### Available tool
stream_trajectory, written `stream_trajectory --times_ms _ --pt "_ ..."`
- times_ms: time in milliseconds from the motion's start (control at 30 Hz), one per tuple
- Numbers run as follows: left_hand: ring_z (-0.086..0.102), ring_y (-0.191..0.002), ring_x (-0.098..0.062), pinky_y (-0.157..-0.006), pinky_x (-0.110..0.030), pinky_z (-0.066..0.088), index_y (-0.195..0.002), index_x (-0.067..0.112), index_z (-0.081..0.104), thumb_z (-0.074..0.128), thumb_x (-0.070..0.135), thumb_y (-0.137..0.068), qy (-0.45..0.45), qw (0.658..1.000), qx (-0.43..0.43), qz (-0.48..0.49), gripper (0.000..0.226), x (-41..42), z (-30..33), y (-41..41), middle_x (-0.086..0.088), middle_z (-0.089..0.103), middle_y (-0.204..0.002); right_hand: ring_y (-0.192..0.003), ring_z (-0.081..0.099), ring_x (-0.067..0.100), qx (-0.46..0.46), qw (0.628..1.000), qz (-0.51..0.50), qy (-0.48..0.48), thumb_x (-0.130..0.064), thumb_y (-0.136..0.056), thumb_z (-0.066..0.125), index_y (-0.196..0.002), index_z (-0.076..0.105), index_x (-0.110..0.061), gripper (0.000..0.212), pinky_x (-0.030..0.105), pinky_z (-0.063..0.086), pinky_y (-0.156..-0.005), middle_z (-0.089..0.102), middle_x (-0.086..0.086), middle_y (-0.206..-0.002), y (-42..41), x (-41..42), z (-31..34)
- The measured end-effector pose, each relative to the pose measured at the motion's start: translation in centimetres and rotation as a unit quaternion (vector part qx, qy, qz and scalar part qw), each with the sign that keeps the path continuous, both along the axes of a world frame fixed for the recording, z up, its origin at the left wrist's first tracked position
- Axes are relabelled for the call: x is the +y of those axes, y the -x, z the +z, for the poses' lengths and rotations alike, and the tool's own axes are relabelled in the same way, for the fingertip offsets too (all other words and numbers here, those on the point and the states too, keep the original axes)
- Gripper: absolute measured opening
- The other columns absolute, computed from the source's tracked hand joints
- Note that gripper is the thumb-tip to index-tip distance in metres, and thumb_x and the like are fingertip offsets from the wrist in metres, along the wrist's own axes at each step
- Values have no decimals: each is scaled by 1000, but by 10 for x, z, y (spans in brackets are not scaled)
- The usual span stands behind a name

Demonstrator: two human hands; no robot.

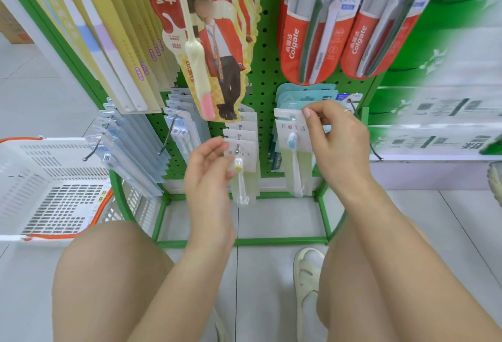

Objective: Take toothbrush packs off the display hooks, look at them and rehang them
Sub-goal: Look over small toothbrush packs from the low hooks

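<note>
My right hand (338, 138) pinches the top edge of a white toothbrush pack with a blue-headed brush (294, 151), held in front of the lower right hooks of the green pegboard (267, 75). Behind it hang teal packs (304, 94). My left hand (207, 173) hovers with relaxed, slightly curled fingers beside a row of white packs with a yellow-headed brush (241, 162) hanging on a hook (237, 149); it holds nothing.
A white plastic basket with orange handles (51, 178) stands on the floor at left. Red Colgate packs (326, 29) and a large red-and-yellow pack (212, 43) hang above. Bare hooks (91, 151) stick out at lower left. My knees are below, close to the rack's green base frame (241, 241).
</note>
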State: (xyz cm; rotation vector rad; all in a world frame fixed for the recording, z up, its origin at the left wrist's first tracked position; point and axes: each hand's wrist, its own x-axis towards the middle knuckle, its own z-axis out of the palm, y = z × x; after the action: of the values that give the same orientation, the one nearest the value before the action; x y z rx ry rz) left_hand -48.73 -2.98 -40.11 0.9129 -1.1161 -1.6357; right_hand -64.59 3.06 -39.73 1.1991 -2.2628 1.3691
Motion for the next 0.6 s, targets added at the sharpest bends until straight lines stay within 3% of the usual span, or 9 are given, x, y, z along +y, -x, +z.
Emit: stream_trajectory --times_ms 133,200,300,400,500,600 --pt "58 -89 3 -74 -13 45 -109 30 55 58 0 -92 171 976 -99 -93 35 30 -34 19 14 60 -110 -80 50 3 7 999 34 -16 -26 -96 52 -95 68 -13 21 27 40 -67 66 -5 -88 8 17 0" --pt "55 -100 1 -82 -16 45 -121 35 48 63 13 -91 230 949 -176 -125 40 39 -56 24 25 53 -119 -79 49 0 -5 999 43 -22 -26 -96 52 -97 68 -12 21 21 38 -66 62 -10 -86 10 26 3" --pt "44 -125 -1 -103 -20 36 -138 40 32 72 32 -86 242 924 -234 -181 66 46 -79 21 26 41 -135 -79 51 1 -35 996 72 -51 -24 -97 52 -98 67 -14 19 20 41 -69 59 -15 -85 9 39 14" --pt "30 -134 5 -107 -15 24 -148 36 27 76 40 -80 236 898 -271 -255 84 45 -90 14 23 34 -144 -77 54 7 -63 990 98 -85 -25 -97 51 -96 65 -17 16 33 49 -77 58 -18 -80 4 46 20" --pt "48 -119 10 -97 -9 34 -128 35 52 81 33 -77 204 893 -258 -306 59 42 -103 7 22 57 -128 -77 59 16 -143 978 137 -58 -28 -94 52 -86 61 -26 13 43 54 -73 60 -16 -76 -9 48 14" --pt "67 -83 -4 -73 -20 50 -97 26 70 82 27 -76 59 913 -214 -342 24 43 -114 1 9 74 -88 -72 58 9 -247 956 156 0 -16 -98 53 -81 61 -26 20 26 54 -64 61 -7 -76 -21 47 8"
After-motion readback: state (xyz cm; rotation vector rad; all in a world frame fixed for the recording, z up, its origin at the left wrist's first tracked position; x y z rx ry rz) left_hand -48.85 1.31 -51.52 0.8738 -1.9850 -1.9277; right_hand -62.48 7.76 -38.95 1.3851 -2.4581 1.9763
